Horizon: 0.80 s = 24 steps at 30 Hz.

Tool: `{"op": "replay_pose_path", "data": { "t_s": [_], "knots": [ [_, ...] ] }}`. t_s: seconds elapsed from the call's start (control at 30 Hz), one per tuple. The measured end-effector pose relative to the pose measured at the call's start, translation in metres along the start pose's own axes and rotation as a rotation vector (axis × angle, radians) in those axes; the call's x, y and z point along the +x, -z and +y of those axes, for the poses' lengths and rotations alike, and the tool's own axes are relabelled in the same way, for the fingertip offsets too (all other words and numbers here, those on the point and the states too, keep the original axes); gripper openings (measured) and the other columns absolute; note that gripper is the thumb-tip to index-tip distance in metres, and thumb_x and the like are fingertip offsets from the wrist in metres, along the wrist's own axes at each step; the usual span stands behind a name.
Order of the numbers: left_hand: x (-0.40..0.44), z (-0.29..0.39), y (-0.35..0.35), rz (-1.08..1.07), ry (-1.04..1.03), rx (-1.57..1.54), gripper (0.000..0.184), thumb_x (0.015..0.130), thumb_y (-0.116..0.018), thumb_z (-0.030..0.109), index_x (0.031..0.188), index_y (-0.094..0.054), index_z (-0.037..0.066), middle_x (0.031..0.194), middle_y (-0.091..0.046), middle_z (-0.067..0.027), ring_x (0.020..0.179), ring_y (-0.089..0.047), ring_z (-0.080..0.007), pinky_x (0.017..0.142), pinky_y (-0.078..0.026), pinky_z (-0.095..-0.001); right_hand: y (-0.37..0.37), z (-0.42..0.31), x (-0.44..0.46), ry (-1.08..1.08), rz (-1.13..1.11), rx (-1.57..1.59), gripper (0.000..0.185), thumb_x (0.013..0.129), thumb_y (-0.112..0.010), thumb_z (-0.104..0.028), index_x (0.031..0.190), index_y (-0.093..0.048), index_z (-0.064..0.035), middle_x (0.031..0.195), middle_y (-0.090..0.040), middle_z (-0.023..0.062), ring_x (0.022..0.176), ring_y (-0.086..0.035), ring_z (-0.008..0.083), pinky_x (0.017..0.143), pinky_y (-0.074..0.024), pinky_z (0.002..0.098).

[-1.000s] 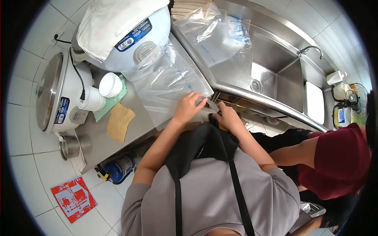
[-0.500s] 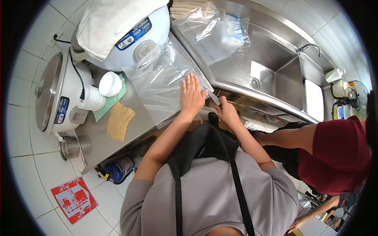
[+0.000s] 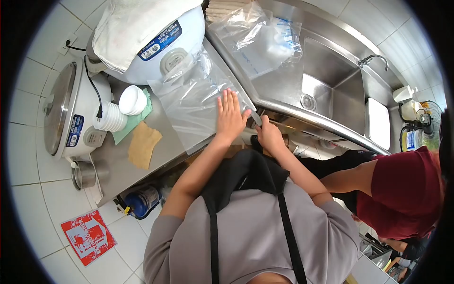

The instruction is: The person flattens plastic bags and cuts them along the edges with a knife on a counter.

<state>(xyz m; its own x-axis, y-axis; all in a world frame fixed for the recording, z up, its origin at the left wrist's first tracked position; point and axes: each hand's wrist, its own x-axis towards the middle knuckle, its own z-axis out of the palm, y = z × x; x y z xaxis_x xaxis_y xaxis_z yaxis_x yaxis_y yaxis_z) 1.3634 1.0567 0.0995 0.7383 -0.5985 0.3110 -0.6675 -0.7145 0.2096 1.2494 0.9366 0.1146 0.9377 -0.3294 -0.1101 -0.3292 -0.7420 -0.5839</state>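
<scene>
My left hand (image 3: pixel 230 116) lies flat, fingers stretched out, on a clear plastic bag (image 3: pixel 189 109) spread over the steel counter (image 3: pixel 116 173). At the counter's corner, just right of it, my right hand (image 3: pixel 270 134) is closed around a knife (image 3: pixel 256 118). The blade points up and to the left, at the bag's edge near my left thumb; whether it touches the plastic I cannot tell. A second clear bag (image 3: pixel 257 47) with something white in it lies beside the sink.
Two rice cookers (image 3: pixel 165 35) (image 3: pixel 71 109), white bowls (image 3: pixel 132 101), a tan cloth (image 3: pixel 144 146) and a green cloth (image 3: pixel 124 134) stand or lie leftward. The sink (image 3: pixel 331 85) is at the right. A person in a red shirt (image 3: pixel 402 189) stands close on the right.
My left hand has gone from bent fingers near the knife to lying flat on the bag. My right hand keeps the knife and has shifted slightly. The person in red has moved a little.
</scene>
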Motion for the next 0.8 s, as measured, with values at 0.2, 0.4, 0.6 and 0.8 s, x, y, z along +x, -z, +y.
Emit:
{"op": "replay_pose_path", "data": {
  "t_s": [0.2, 0.4, 0.6, 0.8],
  "knots": [
    [-0.001, 0.000, -0.001, 0.004, 0.002, -0.022, 0.082, 0.091, -0.039, 0.053, 0.137, -0.024, -0.014, 0.145, -0.024, -0.0287, 0.139, -0.017, -0.0363, 0.113, -0.011, -0.0482, 0.004, -0.016, 0.026, 0.016, -0.049, -0.001, 0.032, 0.085, -0.058, -0.018, 0.104, -0.041, 0.0019, 0.077, -0.061, 0.0280, 0.076, -0.061, 0.0449, 0.066, -0.0471, 0.0526],
    [0.001, 0.000, 0.002, -0.033, 0.005, -0.046, 0.080, 0.093, -0.039, 0.049, 0.137, -0.021, -0.015, 0.146, -0.020, -0.0295, 0.139, -0.015, -0.0369, 0.113, -0.011, -0.0473, 0.012, -0.009, 0.023, 0.071, -0.023, -0.051, 0.028, 0.086, -0.056, -0.017, 0.097, -0.041, 0.0027, 0.076, -0.062, 0.0277, 0.076, -0.063, 0.0421, 0.066, -0.0499, 0.0499],
    [0.000, -0.002, -0.004, -0.012, -0.002, 0.003, 0.077, 0.092, -0.042, 0.045, 0.137, -0.023, -0.015, 0.145, -0.022, -0.0290, 0.139, -0.016, -0.0365, 0.114, -0.012, -0.0450, 0.015, -0.027, 0.069, 0.164, -0.006, -0.140, 0.028, 0.080, -0.059, -0.013, 0.094, -0.043, 0.0055, 0.075, -0.062, 0.0272, 0.073, -0.064, 0.0418, 0.063, -0.0524, 0.0475],
    [-0.001, 0.003, 0.008, -0.047, 0.007, -0.066, 0.080, 0.089, -0.049, 0.043, 0.137, -0.021, -0.015, 0.145, -0.022, -0.0303, 0.139, -0.016, -0.0372, 0.114, -0.013, -0.0443, 0.019, -0.044, 0.120, 0.203, -0.052, -0.192, 0.033, 0.081, -0.058, -0.015, 0.102, -0.044, 0.0057, 0.079, -0.063, 0.0260, 0.077, -0.064, 0.0424, 0.068, -0.0519, 0.0481]
  ]
}}
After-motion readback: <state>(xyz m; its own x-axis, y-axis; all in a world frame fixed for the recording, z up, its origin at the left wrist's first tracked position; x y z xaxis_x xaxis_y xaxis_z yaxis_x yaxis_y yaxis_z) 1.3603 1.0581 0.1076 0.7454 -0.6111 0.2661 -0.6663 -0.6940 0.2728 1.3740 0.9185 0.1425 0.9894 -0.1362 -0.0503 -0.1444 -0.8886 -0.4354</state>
